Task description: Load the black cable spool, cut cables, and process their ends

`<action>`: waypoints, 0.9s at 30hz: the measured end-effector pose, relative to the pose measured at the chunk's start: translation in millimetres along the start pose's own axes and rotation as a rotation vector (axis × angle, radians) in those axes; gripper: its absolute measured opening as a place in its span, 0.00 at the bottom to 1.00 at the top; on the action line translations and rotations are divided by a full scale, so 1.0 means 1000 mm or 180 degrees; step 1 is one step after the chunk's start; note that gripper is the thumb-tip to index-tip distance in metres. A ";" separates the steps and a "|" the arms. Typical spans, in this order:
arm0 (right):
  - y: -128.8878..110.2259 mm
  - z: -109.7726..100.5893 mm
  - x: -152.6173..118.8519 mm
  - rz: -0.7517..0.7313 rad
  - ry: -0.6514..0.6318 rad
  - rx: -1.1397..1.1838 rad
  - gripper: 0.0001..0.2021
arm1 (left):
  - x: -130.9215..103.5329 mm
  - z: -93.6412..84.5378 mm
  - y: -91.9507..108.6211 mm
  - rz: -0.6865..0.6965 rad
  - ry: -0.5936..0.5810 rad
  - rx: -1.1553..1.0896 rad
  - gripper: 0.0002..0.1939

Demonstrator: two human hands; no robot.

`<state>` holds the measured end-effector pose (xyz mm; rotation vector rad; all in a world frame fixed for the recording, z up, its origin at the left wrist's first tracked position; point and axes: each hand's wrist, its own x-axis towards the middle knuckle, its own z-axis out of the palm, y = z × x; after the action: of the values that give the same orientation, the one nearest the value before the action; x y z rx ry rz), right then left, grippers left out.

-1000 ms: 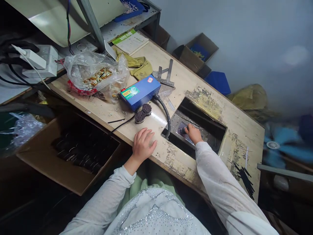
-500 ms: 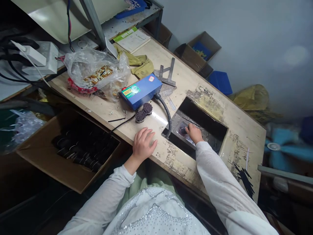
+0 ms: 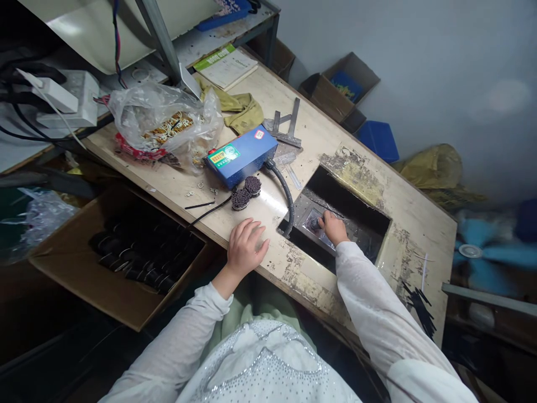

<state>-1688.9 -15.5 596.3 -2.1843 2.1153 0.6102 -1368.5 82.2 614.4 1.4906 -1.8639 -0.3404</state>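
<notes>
My left hand (image 3: 246, 246) lies on the near edge of the worn wooden table (image 3: 235, 226), fingers stretched out and holding nothing. Inside the rectangular opening in the tabletop, my right hand (image 3: 334, 228) is closed around a small dark bundle (image 3: 314, 224). The bundle's lower end is at a shiny square well (image 3: 309, 218) set in a metal surface; my fingers cover part of it. Two round, banded bundles (image 3: 246, 193) with speckled purplish-brown ends stand on the table beyond my left hand. Next to them is a blue box-shaped device (image 3: 243, 155) with a ribbed grey hose (image 3: 286, 193) running into the opening.
A cardboard box (image 3: 142, 313) of black banded bundles stands below the table's left edge. A plastic bag of small parts (image 3: 168, 120), a yellowish cloth (image 3: 243, 112), a notebook (image 3: 226, 68) and a metal frame piece (image 3: 287, 131) lie farther back. Black strips (image 3: 420, 313) lie at right.
My right hand has shifted very slightly, and the dark bundle in it shows a little less, lower against the shiny well. My left hand stays in place.
</notes>
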 end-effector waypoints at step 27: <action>0.029 -0.065 -0.114 0.0857 -0.0349 0.5845 0.18 | 0.017 0.000 0.028 0.0606 -0.0464 -0.0640 0.29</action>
<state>-1699.7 71.9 697.5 -0.7407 1.5070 -0.9038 -1390.5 74.5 637.0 1.1710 -2.0025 -0.5402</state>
